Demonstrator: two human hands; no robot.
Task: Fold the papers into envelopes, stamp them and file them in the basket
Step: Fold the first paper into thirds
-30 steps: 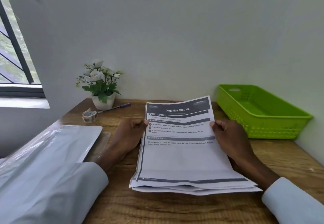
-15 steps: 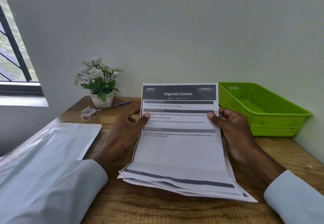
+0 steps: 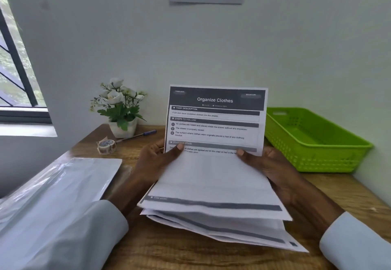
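Wooden desk set against a pale wall, window at left — left hand and right hand grip the papers above it, fingers curled round both edges — green basket at right.

Soft daylight enters from the window at the upper left of the frame. Glare streaks the plastic sleeve at lower left. Wide-angle bending curves the edges; the lower papers blur.
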